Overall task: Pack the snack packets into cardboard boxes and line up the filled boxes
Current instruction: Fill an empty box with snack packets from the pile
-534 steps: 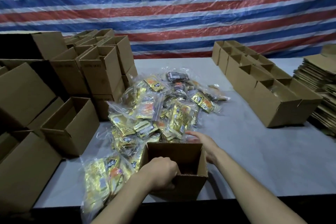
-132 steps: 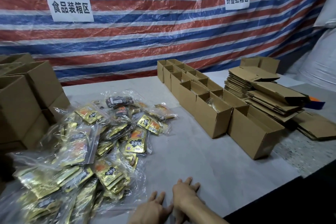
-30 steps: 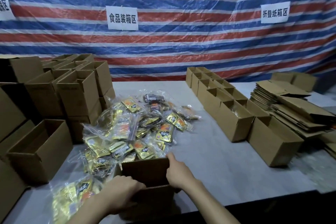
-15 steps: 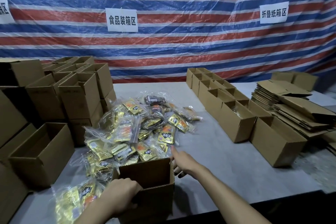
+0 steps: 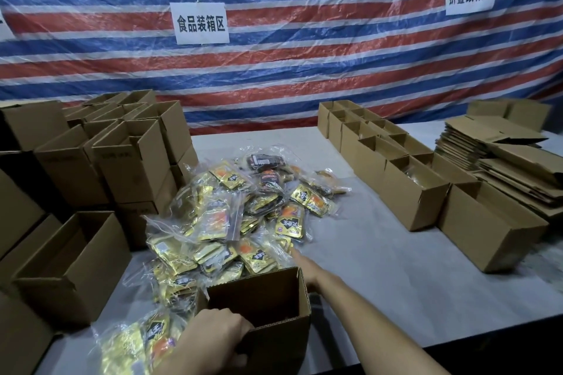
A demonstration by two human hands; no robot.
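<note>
The step in hand is filling a fresh box. An open cardboard box point(image 5: 283, 338) stands upright at the near edge of the grey bench point(image 5: 380, 271), its inside dark and, as far as the shadow lets one judge, with nothing in it yet. The left hand point(image 5: 214, 335) steadies it, its grip curled over the near left rim. The right hand point(image 5: 304, 268) reaches past the box's far right corner toward the heap of snack packets point(image 5: 243, 222). It is blurred and partly hidden by the box wall, but its grip looks spread, with fingers straight, holding nothing, and the fingertips at the near edge of the heap. The packets, gold and orange in clear bags, lie piled in the middle of the bench just beyond the box, and a few spill down its left side. To the right, well apart, a row of open boxes point(image 5: 408, 192) runs away toward the striped tarpaulin point(image 5: 304, 70), and at least one shows packets inside. Flattened cartons point(image 5: 487, 158) are stacked beyond that row, and empty made-up boxes point(image 5: 131, 158) are stacked on the left. The next move calls for closing the right grip on a bag at the heap's near edge and lifting it over the rim into the box. The slippery film may drag neighbouring bags along.
</note>
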